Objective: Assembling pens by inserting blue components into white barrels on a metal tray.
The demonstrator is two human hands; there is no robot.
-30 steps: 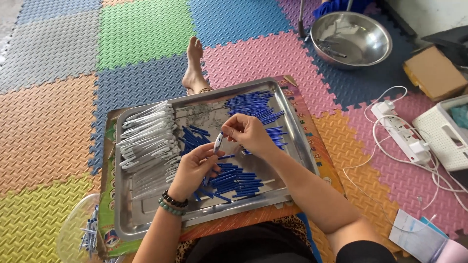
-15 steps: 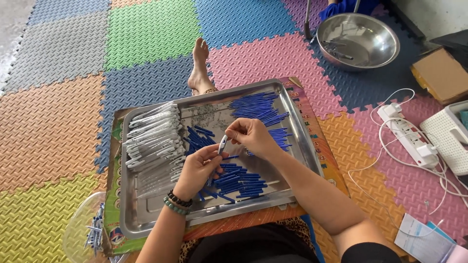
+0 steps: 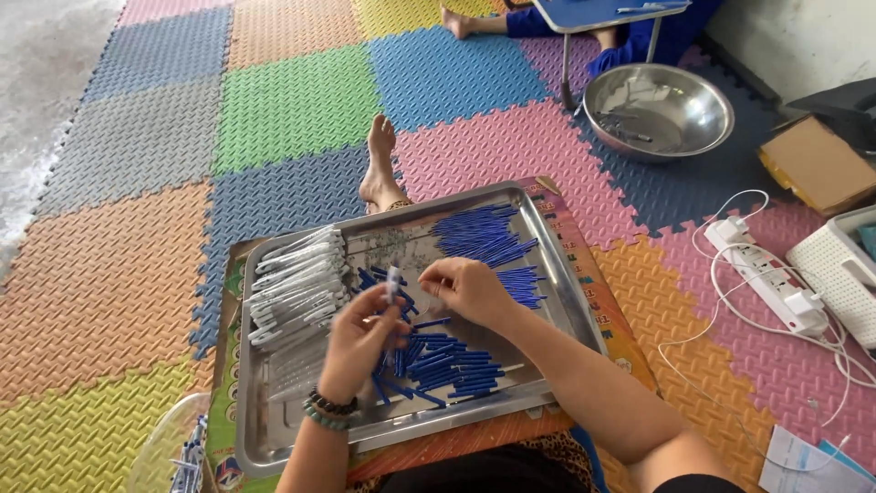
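Head view shows the left hand (image 3: 360,340) pinching a small clear pen piece (image 3: 393,283) upright, the right hand (image 3: 467,288) just beside it with fingers curled; whether it holds anything I cannot tell. Left of the grip lie stacked clear barrels (image 3: 297,283); below and beyond it, many blue refills (image 3: 443,365) remain loose in the metal tray (image 3: 274,447).

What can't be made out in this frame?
Head view only:
- Small clear piece at the left hand: motion-blurred, kind unclear.
- Right hand: curled fingers hide any contents.
- Metal tray: near corner covered by the forearm.
- Steel bowl: contents too small.
- Clear container: cut by bottom edge.
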